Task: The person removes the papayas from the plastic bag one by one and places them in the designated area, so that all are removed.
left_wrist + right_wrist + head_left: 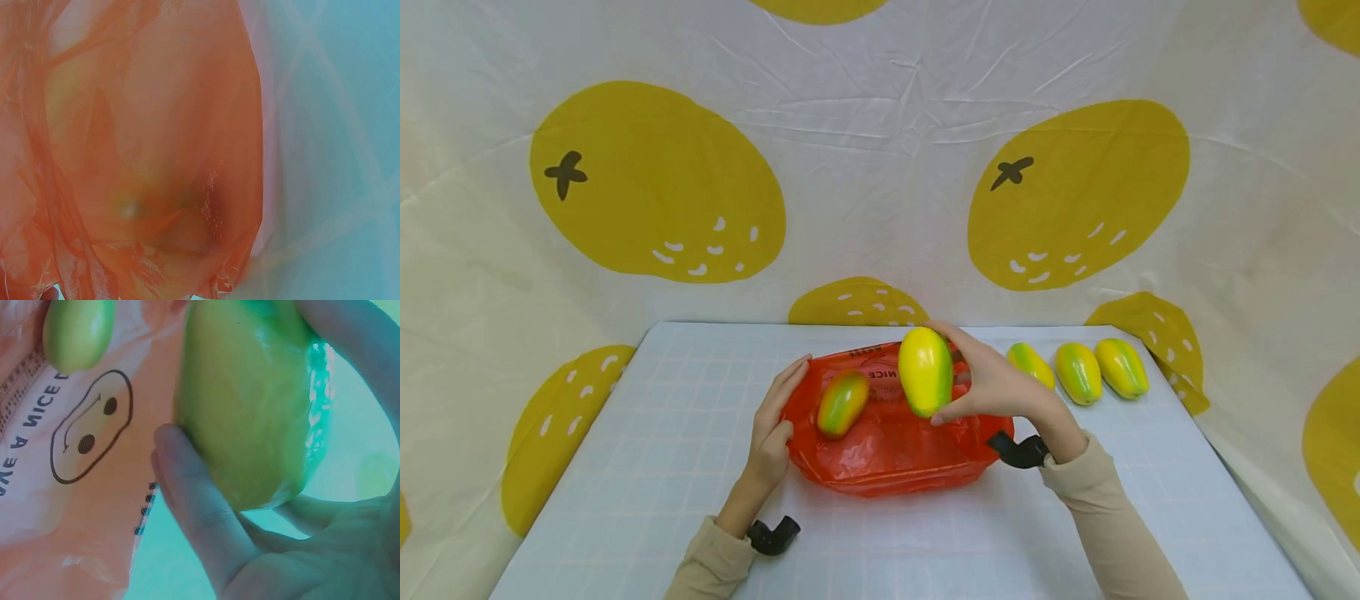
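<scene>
My right hand (1000,385) grips a yellow-green papaya (925,372) between thumb and fingers, above a red plastic bag (895,454). The right wrist view shows that papaya (250,412) close up, over the bag's printed smiling face (94,428). With its mouth spread, the bag lies on the table. Inside it, on the left, is another papaya (842,405). My left hand (772,429) holds the bag's left edge, thumb on the near side. In the left wrist view the bag's translucent side (187,125) fills most of the frame, hiding nearly all of the hand.
Three more papayas (1078,372) stand in a row at the table's back right, the leftmost partly behind my right hand. A pale checked cloth covers the table (647,467). Behind it hangs a white curtain (872,208) printed with big yellow fruit.
</scene>
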`<state>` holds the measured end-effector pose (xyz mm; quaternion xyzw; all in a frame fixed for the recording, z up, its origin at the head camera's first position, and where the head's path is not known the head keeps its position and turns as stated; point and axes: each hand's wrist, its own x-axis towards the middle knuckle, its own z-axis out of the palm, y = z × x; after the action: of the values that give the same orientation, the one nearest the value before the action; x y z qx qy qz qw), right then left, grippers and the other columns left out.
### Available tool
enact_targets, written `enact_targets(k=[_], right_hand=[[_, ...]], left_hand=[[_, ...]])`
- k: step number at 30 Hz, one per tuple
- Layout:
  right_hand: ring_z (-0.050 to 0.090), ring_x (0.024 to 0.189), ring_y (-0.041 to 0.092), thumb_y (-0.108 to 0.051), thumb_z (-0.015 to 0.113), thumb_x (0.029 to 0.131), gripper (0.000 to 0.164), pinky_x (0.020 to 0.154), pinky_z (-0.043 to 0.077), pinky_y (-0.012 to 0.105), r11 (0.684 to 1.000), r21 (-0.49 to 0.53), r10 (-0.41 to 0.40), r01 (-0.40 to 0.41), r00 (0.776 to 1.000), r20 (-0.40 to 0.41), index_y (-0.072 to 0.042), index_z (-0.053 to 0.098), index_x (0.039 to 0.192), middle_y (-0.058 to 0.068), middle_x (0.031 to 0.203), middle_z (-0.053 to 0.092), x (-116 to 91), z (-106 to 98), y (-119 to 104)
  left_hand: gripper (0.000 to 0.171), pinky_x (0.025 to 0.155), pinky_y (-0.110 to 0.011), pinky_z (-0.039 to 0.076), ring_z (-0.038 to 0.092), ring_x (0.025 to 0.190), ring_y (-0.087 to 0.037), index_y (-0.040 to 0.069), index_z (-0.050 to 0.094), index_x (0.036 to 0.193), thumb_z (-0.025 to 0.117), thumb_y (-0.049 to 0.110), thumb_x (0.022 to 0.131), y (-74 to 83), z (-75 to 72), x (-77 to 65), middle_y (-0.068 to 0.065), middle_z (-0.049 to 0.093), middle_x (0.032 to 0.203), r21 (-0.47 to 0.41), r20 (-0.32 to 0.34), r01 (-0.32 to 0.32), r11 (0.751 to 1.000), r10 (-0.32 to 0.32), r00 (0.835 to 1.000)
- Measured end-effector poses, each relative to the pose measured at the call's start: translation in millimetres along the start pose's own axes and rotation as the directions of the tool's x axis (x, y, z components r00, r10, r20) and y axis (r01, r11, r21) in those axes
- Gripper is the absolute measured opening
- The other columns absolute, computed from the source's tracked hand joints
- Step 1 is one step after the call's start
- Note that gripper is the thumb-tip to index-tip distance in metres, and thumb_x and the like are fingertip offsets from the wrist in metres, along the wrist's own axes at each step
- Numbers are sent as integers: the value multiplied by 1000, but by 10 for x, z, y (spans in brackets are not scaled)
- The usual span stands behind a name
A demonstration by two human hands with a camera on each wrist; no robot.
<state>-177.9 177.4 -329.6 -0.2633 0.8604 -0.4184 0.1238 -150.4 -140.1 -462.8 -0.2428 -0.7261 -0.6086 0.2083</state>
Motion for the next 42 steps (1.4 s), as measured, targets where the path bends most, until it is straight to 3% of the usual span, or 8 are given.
enact_targets(k=[5,9,12,16,24,29,42], right_hand=[[56,113,31,-12,92,65,112,90,55,35,993,115,-28,28,1000,-1,-28,25,154,8,139,45,-77,-40,46],[52,118,33,-7,91,66,112,92,54,38,982,179,-60,61,998,-10,-32,26,154,6,144,39,-148,-71,92],[49,123,34,-3,90,66,113,97,52,39,971,220,-92,95,995,-28,-31,25,155,5,149,34,-213,-102,130],[45,130,31,-1,88,68,114,103,46,31,958,238,-151,160,987,-56,-26,22,157,4,154,30,-307,-147,189],[45,132,25,7,85,67,115,102,47,30,933,284,-203,223,974,-96,-18,19,158,9,156,28,-478,-235,313],[47,131,20,7,84,67,116,100,48,29,942,271,-171,196,979,-115,-17,17,159,8,156,27,-603,-315,365],[46,130,14,16,82,64,119,97,48,23,961,160,-194,225,963,-188,-11,16,159,9,155,29,-902,-516,535]], left_hand=[[84,119,-30,22,34,143,-27,3,44,148,30,-10,67,15,0,-1,-9,41,153,17,-3,5,1000,-5,1000],[83,119,-30,22,34,142,-27,2,44,148,30,-10,66,16,1,-3,-9,41,153,23,-4,5,1000,-5,1000],[84,119,-30,22,34,142,-27,1,44,148,30,-10,66,10,-1,-6,-9,41,153,26,-3,7,1000,-7,1000],[84,119,-29,22,34,142,-26,2,44,148,31,-10,66,6,2,-8,-9,41,153,26,-3,9,1000,-9,1000],[84,118,-29,23,34,142,-27,2,44,148,30,-11,66,-10,-1,-8,-10,41,153,18,-1,5,1000,-5,1000],[84,118,-29,24,34,142,-26,3,44,148,30,-12,67,-6,-3,-6,-8,40,153,14,-2,6,1000,-6,1000],[85,118,-29,23,34,142,-28,2,45,148,31,-13,65,-20,-1,1,-11,41,153,13,-5,-2,1000,2,1000]])
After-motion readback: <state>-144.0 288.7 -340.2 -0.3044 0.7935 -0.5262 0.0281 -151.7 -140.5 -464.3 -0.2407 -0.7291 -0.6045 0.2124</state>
